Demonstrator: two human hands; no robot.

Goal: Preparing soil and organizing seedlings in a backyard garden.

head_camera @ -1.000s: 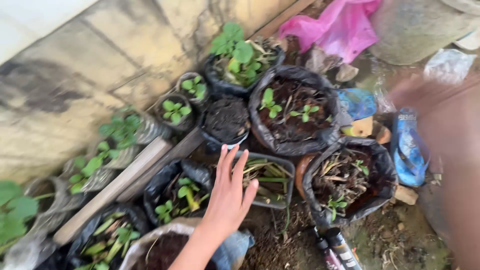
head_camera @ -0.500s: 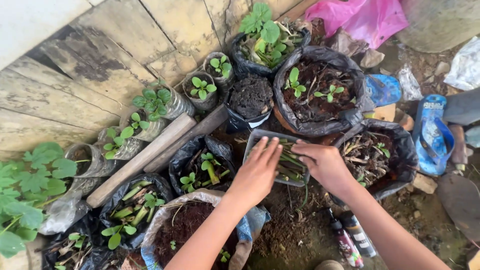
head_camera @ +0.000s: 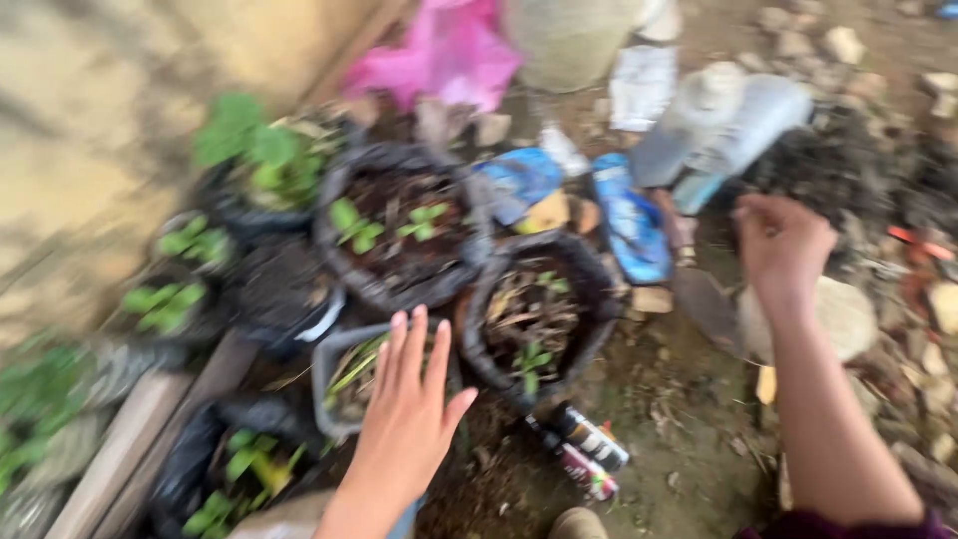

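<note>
Left hand (head_camera: 407, 414) spread, right hand (head_camera: 781, 243) curled (blurred) — over dirt ground (head_camera: 689, 419), wall (head_camera: 90, 120) beside.

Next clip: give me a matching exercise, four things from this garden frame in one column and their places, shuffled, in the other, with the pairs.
Things:
1. left hand
2. right hand
3. pink plastic bag
4. two small bottles

Places:
A. lying on the soil at the bottom centre
B. spread open over the grey tray of cuttings
C. top centre, beside the wall
D. raised at the right, over the stony ground

Pairs: 1-B, 2-D, 3-C, 4-A
</note>
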